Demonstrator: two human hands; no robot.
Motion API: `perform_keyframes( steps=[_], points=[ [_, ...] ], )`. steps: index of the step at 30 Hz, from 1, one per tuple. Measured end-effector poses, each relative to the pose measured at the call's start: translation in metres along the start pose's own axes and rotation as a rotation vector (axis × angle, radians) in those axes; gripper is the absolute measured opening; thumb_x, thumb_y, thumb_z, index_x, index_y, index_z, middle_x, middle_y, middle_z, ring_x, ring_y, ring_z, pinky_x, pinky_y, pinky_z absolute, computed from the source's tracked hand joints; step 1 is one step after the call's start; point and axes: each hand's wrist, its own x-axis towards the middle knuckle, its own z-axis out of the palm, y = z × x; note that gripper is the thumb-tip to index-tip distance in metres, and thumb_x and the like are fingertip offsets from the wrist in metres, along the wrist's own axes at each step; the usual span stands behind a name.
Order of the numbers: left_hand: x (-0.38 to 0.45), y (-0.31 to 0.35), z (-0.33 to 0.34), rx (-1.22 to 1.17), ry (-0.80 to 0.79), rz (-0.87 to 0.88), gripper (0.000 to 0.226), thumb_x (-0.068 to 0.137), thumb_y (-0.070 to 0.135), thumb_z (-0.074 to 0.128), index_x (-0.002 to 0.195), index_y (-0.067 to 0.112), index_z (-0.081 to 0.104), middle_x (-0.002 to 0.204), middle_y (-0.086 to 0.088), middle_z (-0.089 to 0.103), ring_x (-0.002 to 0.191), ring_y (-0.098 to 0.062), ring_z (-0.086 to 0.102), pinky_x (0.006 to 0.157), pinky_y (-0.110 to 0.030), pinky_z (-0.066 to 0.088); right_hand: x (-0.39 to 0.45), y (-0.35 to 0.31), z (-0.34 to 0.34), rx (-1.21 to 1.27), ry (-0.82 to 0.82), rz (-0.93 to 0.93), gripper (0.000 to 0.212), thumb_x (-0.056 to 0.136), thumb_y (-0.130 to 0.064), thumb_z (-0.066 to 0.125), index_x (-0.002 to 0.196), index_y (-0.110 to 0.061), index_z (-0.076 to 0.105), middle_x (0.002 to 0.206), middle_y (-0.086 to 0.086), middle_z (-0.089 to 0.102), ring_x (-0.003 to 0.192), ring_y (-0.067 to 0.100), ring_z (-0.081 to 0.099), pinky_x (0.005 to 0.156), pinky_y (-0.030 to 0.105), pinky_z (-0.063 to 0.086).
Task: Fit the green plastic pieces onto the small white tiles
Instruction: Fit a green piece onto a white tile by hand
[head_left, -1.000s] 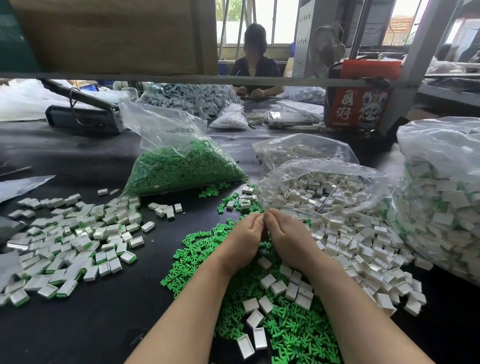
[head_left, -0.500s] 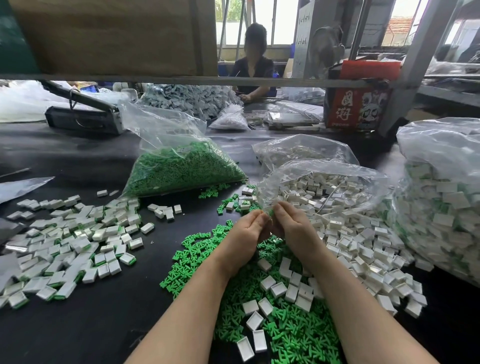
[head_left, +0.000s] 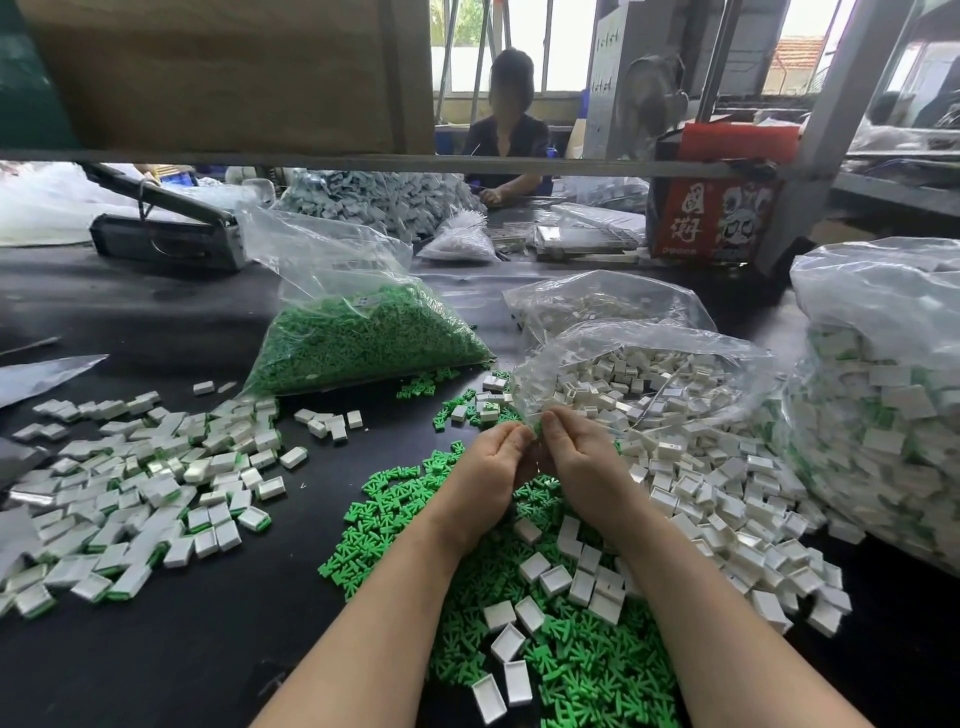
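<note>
A small assembly workshop is shown, where piecework is done by hand. A long black worktable is covered with loose parts: finished white tiles are heaped at the left, green plastic pieces in the lower centre. Bulk stock is kept in clear plastic bags across the middle and right of the frame. A metal shelf frame is seen above, and another seated worker is placed at the far side, upper centre, before bright windows.
</note>
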Motion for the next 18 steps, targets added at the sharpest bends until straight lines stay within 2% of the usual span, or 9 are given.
perform_keyframes(
  steps=[3, 7, 9, 11, 13, 15, 16, 18],
  points=[
    [-0.001, -0.001, -0.001, -0.023, 0.004, -0.004, 0.024, 0.106, 0.013, 0.038, 0.101, 0.012, 0.061, 0.08, 0.013, 0.074, 0.082, 0.001, 0.069, 0.07, -0.011, 0.052, 0.0, -0.001, -0.001, 0.003, -0.031, 0.008, 0.03, 0.104, -0.02, 0.042, 0.086, 0.002, 0.053, 0.082, 0.029, 0.054, 0.078, 0.045, 0.054, 0.079, 0.066, 0.045],
    [0.0, -0.002, -0.001, -0.035, -0.013, 0.0, 0.024, 0.105, 0.014, 0.039, 0.104, 0.013, 0.062, 0.086, 0.011, 0.075, 0.09, -0.002, 0.069, 0.079, -0.014, 0.052, -0.001, -0.004, 0.0, 0.078, -0.048, 0.042, 0.031, 0.104, -0.017, 0.042, 0.088, 0.007, 0.052, 0.079, 0.021, 0.051, 0.075, 0.034, 0.05, 0.079, 0.069, 0.044],
    [-0.001, -0.001, 0.0, -0.038, -0.019, 0.002, 0.024, 0.105, 0.013, 0.039, 0.104, 0.013, 0.063, 0.088, 0.01, 0.075, 0.092, -0.003, 0.069, 0.081, -0.014, 0.052, -0.001, -0.004, -0.001, 0.084, -0.045, 0.051, 0.031, 0.104, -0.017, 0.041, 0.088, 0.008, 0.053, 0.078, 0.02, 0.051, 0.075, 0.033, 0.05, 0.078, 0.069, 0.044],
    [-0.002, 0.001, 0.0, -0.039, -0.016, 0.0, 0.024, 0.105, 0.014, 0.039, 0.106, 0.013, 0.063, 0.091, 0.008, 0.076, 0.096, -0.005, 0.07, 0.08, -0.015, 0.052, -0.002, -0.006, -0.002, 0.07, -0.037, 0.041, 0.032, 0.104, -0.016, 0.042, 0.081, 0.002, 0.055, 0.074, 0.019, 0.052, 0.072, 0.032, 0.05, 0.076, 0.068, 0.044],
    [-0.004, 0.005, 0.0, 0.013, -0.006, 0.008, 0.023, 0.105, 0.017, 0.041, 0.102, 0.018, 0.064, 0.084, 0.012, 0.073, 0.085, -0.003, 0.069, 0.068, -0.016, 0.054, -0.002, -0.006, -0.003, 0.075, -0.04, 0.03, 0.033, 0.104, -0.016, 0.042, 0.077, -0.004, 0.057, 0.07, 0.014, 0.054, 0.07, 0.031, 0.052, 0.075, 0.064, 0.045],
    [-0.007, 0.008, -0.002, 0.112, 0.008, 0.018, 0.024, 0.104, 0.025, 0.045, 0.092, 0.027, 0.065, 0.07, 0.015, 0.064, 0.06, -0.006, 0.058, 0.047, -0.018, 0.047, -0.001, -0.005, -0.005, 0.096, -0.046, 0.025, 0.032, 0.103, -0.018, 0.043, 0.084, 0.001, 0.06, 0.071, 0.012, 0.059, 0.069, 0.029, 0.055, 0.072, 0.056, 0.049],
    [-0.008, 0.01, -0.003, 0.131, 0.012, 0.021, 0.025, 0.103, 0.029, 0.047, 0.088, 0.03, 0.067, 0.065, 0.015, 0.059, 0.05, -0.009, 0.05, 0.04, -0.02, 0.042, 0.0, -0.004, -0.006, 0.113, -0.045, 0.022, 0.03, 0.103, -0.019, 0.044, 0.089, 0.002, 0.061, 0.07, 0.005, 0.061, 0.066, 0.02, 0.057, 0.065, 0.043, 0.053],
    [-0.01, 0.015, -0.005, 0.133, 0.019, 0.048, 0.023, 0.1, 0.032, 0.05, 0.088, 0.031, 0.069, 0.063, 0.015, 0.058, 0.04, -0.009, 0.045, 0.036, -0.019, 0.039, 0.001, -0.003, -0.008, 0.173, -0.028, 0.021, 0.026, 0.101, -0.021, 0.047, 0.092, -0.001, 0.062, 0.059, -0.01, 0.06, 0.053, 0.0, 0.051, 0.051, 0.018, 0.044]
  ],
)
